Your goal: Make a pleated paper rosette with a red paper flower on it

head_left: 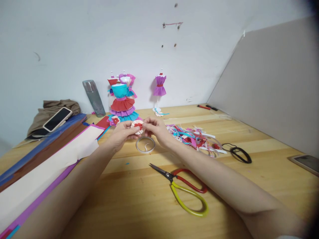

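Observation:
Between my two hands is a small paper rosette, cream and pleated with a red centre. My left hand pinches it from the left, thumb on its front. The fingers of my right hand are closed at its right edge, by the red part; whether they hold a separate piece is too small to make out. Just below the hands a roll of clear tape lies flat on the table. Nearer to me lie scissors with one red and one yellow handle, blades pointing away to the left.
Crepe-paper dresses on small stands and a purple one stand near the wall. Paper scraps and a black cord loop lie right. Crepe sheets, a phone and a bottle are left.

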Demonstrator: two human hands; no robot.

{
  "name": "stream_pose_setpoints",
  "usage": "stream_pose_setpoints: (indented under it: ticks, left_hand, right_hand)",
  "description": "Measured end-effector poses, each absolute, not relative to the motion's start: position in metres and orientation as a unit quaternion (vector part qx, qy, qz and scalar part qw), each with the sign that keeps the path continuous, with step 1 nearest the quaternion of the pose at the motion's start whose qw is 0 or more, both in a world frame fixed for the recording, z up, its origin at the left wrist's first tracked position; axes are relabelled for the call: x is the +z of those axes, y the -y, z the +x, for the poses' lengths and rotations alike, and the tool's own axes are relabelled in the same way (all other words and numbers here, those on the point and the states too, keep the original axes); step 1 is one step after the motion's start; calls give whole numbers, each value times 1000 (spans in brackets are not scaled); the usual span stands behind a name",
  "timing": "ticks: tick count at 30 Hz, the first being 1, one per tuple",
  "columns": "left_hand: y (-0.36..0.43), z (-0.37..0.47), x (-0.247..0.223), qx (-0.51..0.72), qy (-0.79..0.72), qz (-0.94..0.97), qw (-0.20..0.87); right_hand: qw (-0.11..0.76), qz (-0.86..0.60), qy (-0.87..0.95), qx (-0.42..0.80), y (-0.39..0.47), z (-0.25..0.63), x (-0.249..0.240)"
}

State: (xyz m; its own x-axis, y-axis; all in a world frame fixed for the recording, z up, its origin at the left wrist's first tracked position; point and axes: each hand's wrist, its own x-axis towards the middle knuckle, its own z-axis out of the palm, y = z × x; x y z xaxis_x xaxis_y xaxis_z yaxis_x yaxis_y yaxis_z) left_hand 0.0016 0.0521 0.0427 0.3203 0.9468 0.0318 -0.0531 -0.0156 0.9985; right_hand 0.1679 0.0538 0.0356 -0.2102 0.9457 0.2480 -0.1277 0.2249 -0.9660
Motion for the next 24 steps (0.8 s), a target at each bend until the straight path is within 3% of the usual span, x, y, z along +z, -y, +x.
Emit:
stream_pose_setpoints:
  ticks: [5, 16, 24]
  left_hand:
    - [-53, 1, 44, 411, -427, 606, 530]
    - [-52, -1, 43, 408, -382, 566, 606]
    - [-52, 2, 45, 407, -429, 599, 540]
  right_hand:
    - [514, -354, 593, 508, -54, 168, 36]
    - [538, -357, 565, 514, -53, 167, 34]
    - [506, -361, 613, 488, -54, 168, 33]
